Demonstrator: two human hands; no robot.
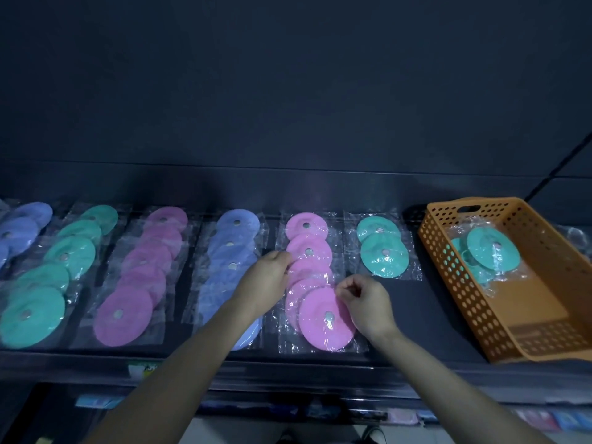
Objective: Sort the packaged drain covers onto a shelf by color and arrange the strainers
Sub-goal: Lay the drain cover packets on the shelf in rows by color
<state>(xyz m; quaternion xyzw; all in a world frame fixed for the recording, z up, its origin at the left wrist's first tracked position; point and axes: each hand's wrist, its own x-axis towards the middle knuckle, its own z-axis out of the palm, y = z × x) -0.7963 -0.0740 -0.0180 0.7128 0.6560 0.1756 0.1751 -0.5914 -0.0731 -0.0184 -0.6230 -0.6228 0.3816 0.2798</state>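
Purple covers (pixel 22 232) sat far left on the dark shelf (pixel 416 315), then a teal row (pixel 70 254), a pink row (pixel 144 267) and a blue row (pixel 230 245), bags nearly edge to edge, all glossy discs with metal centres. The left hand (pixel 269 280) gripped the wrap of the second pink row (pixel 309 251). The right hand (pixel 368 302) pinched the bag of the front pink cover (pixel 314 315), near the shelf lip. Bare shelf lay before the teal pair (pixel 384 254). The orange basket (pixel 464 315) held more teal covers (pixel 490 248).

"Pink drain covers (pixel 315 331): what finish?"
"Matt and rubbery-looking, each with a shiny metal-like centre stud (pixel 329 316), sealed in glossy, crinkled clear plastic bags (pixel 288 346)."
"And around them?"
"An orange basket (pixel 464 299) of smooth perforated plastic; a dark matt shelf (pixel 416 315)."
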